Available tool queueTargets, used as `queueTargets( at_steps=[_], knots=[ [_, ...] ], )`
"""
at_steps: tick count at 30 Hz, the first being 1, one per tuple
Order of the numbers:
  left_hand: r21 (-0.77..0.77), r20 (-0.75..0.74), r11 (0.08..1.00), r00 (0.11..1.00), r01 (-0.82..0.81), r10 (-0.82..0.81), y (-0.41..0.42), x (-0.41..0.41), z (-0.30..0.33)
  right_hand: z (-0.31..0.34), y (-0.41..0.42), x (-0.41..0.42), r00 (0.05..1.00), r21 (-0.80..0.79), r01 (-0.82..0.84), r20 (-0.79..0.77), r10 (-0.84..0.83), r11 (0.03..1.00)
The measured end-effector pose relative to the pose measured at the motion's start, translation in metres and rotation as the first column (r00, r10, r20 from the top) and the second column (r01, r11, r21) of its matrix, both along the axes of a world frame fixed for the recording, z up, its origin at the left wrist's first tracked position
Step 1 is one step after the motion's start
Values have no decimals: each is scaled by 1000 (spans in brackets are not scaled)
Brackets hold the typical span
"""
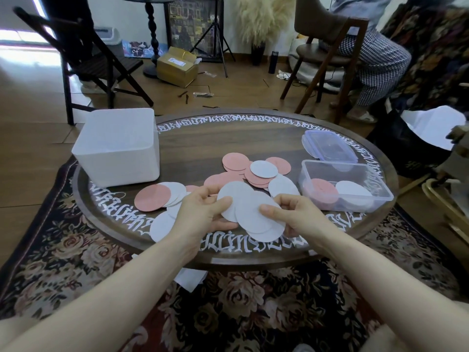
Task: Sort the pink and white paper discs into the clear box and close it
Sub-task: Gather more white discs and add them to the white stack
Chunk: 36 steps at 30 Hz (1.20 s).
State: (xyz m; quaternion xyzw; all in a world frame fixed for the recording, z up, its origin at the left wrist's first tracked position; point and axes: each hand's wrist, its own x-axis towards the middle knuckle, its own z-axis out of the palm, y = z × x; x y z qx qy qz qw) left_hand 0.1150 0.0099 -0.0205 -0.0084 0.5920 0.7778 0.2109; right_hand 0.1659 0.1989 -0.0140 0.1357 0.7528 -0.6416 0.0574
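While both forearms reach forward from the bottom corners and meet above the near edge of the round table (228,138), the two hands hold one fan of white discs (250,212) between them. The left hand (203,212) is turned w/ its palm toward the right; its thumb lies on top of the leftmost disc and the fingers curl under the stack, so it pinches the paper from the left side. The right hand (291,214) mirrors it: thumb on top of the front disc, fingers bent below and behind, pinching the same fan from the right. Both wrists are about level and near each other, the fan slightly above the tabletop.

On the table behind the hands lies a loose pile of pink and white discs (253,171), overlapping each other, approx. in the middle. To the left of the hands, a pink disc (152,198) lies over some white ones, and one more white disc (162,226) lies at the near rim, partly hidden by the left wrist.

At the right side stands the clear box (347,185), open, w/ a pink stack (323,190) in its left part and a white stack (352,190) just beside it on the right. Its lid (330,146) lies flat behind the box, touching or almost touching it; I cannot tell which. At the far left edge stands a white bin (116,146), well apart from the clear box.
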Motion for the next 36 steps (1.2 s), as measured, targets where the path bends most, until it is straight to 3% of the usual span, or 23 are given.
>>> queueTargets(
  at_steps=[5, 8, 12, 16, 24, 32, 36],
  knots=[
    [-36, -61, 998, 997, 51, -53, 3, 5, 1, -1, 0, 1, 1000, -10, -9, -26, 9, 1000],
    [-58, -68, 996, 996, -61, 57, 3, 5, 3, 0, 2, 0, 997, -46, -28, -76, 24, 999],
    [-37, -31, 973, 974, -227, 226, -3, -3, 1, -1, 10, -2, 992, -79, 72, -101, -80, 994],
    [-22, 26, 962, 962, -273, 273, -5, -8, -1, 0, 13, -3, 982, -141, 146, -99, -161, 979],
    [3, -2, 986, 986, -165, 165, -2, -4, -1, 6, 9, -1, 986, -278, 112, -89, -142, 954],
    [67, -69, 998, 997, 22, -17, 1, 2, -1, 1, 4, 0, 992, -242, 73, -81, -95, 968],
    [13, -165, 998, 984, 65, -62, 4, 4, -5, -2, -3, 2, 995, -220, 38, -79, -57, 975]
  ],
)
